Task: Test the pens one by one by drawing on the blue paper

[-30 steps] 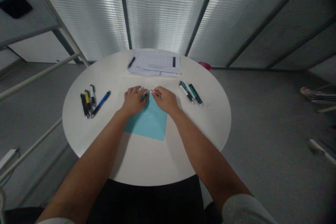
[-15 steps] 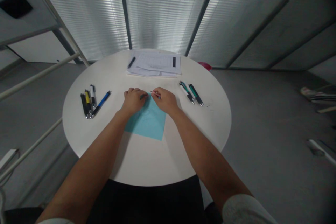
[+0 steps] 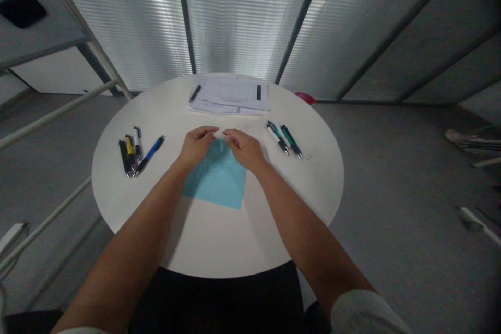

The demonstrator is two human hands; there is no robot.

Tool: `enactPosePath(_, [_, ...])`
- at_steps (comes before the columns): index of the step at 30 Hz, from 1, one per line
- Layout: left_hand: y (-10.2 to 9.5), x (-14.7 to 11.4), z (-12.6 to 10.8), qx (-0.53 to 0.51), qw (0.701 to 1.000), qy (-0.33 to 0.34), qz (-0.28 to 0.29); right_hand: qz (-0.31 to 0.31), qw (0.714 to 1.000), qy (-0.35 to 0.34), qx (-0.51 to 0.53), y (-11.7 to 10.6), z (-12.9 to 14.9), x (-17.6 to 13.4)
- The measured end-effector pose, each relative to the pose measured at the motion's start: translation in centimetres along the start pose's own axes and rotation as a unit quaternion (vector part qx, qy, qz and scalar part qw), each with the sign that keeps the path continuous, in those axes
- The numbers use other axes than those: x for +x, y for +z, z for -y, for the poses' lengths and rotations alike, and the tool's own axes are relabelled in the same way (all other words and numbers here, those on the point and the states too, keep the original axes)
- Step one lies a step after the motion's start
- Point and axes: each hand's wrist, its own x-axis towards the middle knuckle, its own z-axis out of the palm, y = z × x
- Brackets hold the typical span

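Note:
Above the far edge of a light blue sheet of paper, both of my hands are close together. My right hand is closed on a slender, pen-like piece, whose thin tip points toward the left hand. My left hand has its thumb and forefinger pinched close to that tip. Whatever lies between those left fingers is too small to make out. A narrow gap separates the two hands.
On the round white table, several pens, including a blue pen, lie at left. Two green-and-black pens, one a green pen, lie at right. Papers with a black pen are at the back.
My left hand has turned and shifted slightly, its fingers now reaching farther forward. The dark piece that showed in its fingers is out of sight. My right hand has hardly moved.

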Motion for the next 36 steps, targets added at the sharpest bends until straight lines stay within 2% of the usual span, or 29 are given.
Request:
enactPosePath(6, [0.21, 0.04, -0.61, -0.065, 0.997, -0.048, -0.004, 0.001, 1.0, 0.004, 0.003, 0.02, 0.02, 0.01])
enactPosePath(13, [0.21, 0.0, -0.66, -0.073, 0.997, -0.033, -0.006, 0.001, 1.0, -0.001, 0.006, 0.11, -0.12, -0.02])
enactPosePath(19, [0.29, 0.0, -0.76, -0.113, 0.991, -0.065, 0.0, 0.01, 1.0, 0.005, -0.01, -0.06, 0.05, -0.06])
enactPosePath(26, [0.2, 0.0, -0.76, -0.06, 0.998, -0.023, -0.012, 0.004, 1.0, -0.011, -0.006, 0.1, -0.25, -0.07])
enactPosePath(36, [0.27, -0.02, -0.45, -0.093, 0.994, -0.048, 0.032, 0.012, 1.0, -0.022, 0.007, 0.17, -0.37, 0.04])
